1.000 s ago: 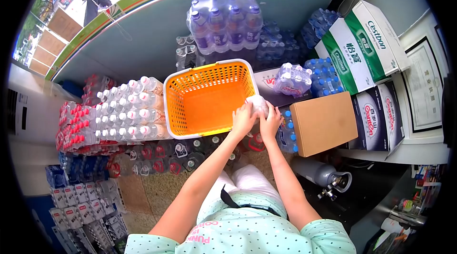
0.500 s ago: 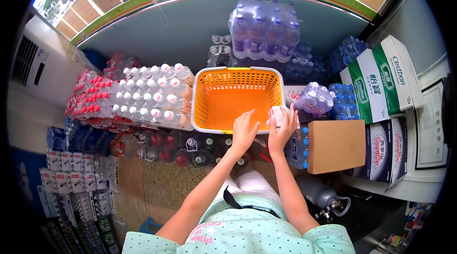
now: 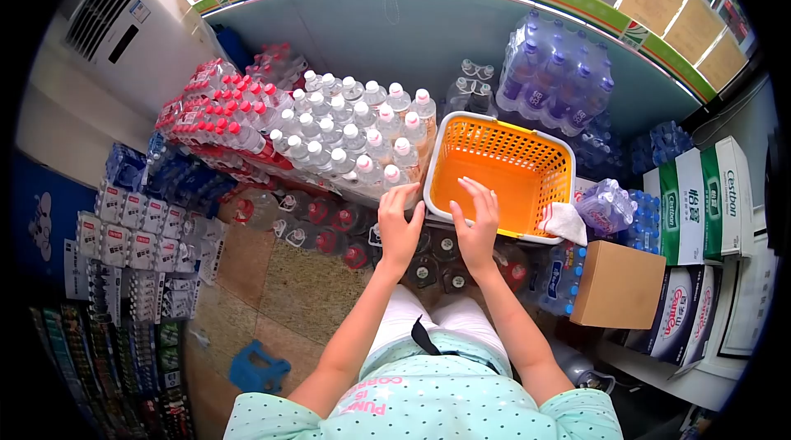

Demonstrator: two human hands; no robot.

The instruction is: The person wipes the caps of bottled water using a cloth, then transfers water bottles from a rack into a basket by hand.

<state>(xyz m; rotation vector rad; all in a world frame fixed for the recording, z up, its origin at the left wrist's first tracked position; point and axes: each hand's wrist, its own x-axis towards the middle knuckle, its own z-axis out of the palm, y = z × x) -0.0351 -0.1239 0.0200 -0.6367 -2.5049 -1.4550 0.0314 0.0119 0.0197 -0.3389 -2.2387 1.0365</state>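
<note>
An orange basket (image 3: 503, 119) with a pale rim stands in front of me, nothing visible inside it. A white cloth (image 3: 563, 222) hangs over its front right corner. My left hand (image 3: 400, 227) is raised with fingers apart and holds nothing, just left of the basket's front edge and near the clear bottles with white caps (image 3: 354, 139). My right hand (image 3: 476, 226) is also empty, fingers spread, in front of the basket's front rim. Both palms face each other with a gap between them.
Packs of red-capped bottles (image 3: 235, 110) lie at the left, purple-capped bottles (image 3: 552, 77) behind the basket. A cardboard box (image 3: 618, 285) and Cestbon boxes (image 3: 692, 205) stand right. Large dark-capped bottles (image 3: 423, 272) are below. A blue bag (image 3: 258, 367) lies on the floor.
My right hand has let go of the white cloth, which now rests on the basket corner. Both hands have moved left of it. The view has turned left.
</note>
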